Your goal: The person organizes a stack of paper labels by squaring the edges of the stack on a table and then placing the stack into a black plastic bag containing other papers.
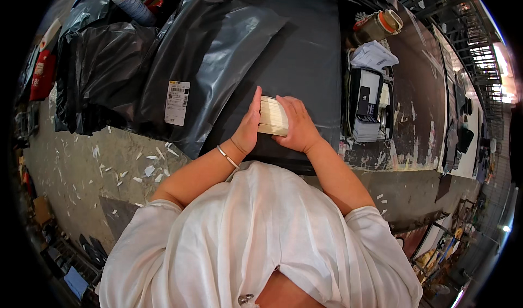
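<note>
Holds a cream stack (273,117) between the left hand (250,125) and right hand (300,127), over a black surface (310,41), near its front edge. Presses the left fingers straight and close together against one side, curls the right fingers round the other. Has bare room ahead, between a black plastic bag (223,73) and a box of papers (366,109). Leaves the stack's underside hidden, the racks (473,32) at far right hard to make out.

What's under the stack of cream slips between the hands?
Smooth dark grey surface shows around the stack of cream slips, left hand and right hand. Directly beneath is covered; can't tell whether the stack touches that surface.
</note>
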The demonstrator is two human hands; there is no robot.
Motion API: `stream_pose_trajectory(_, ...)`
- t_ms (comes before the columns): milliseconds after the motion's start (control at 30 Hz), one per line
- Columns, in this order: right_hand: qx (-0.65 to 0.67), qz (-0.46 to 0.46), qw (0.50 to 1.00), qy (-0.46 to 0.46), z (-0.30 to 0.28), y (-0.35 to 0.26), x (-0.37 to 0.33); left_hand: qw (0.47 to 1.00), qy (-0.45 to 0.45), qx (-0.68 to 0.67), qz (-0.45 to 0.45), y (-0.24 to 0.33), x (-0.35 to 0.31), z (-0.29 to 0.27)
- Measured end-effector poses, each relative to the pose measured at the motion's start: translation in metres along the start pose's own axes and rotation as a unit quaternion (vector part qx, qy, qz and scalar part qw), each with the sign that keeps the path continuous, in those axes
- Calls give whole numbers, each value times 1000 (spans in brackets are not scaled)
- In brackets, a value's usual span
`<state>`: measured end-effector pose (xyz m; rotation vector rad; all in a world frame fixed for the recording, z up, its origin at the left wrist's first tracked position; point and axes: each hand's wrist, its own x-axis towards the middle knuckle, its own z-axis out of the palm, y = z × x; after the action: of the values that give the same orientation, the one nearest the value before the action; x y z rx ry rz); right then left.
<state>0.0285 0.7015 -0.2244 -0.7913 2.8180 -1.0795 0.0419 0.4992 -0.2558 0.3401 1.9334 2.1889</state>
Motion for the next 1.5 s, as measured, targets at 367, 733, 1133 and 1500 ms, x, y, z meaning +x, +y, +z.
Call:
stream_pose_trajectory(367, 36, -5, 999, -2, -3, 6, -1, 898, -137, 407, 94, 28, 22, -23)
stream_pose_trajectory(733, 468, 93, 857, 195, 34, -18, -14, 904, -153, 386, 102, 27, 30, -26)
stream_pose_trajectory(1133, 409, 118, 885, 188, 34, -18, -22, 889, -156, 407, 143, 31, 22, -24)
stream_pose_trajectory(1500, -93, 10, 995, -37, -23, -31, -5, 853, -185, 473, 118, 45, 28, -22)
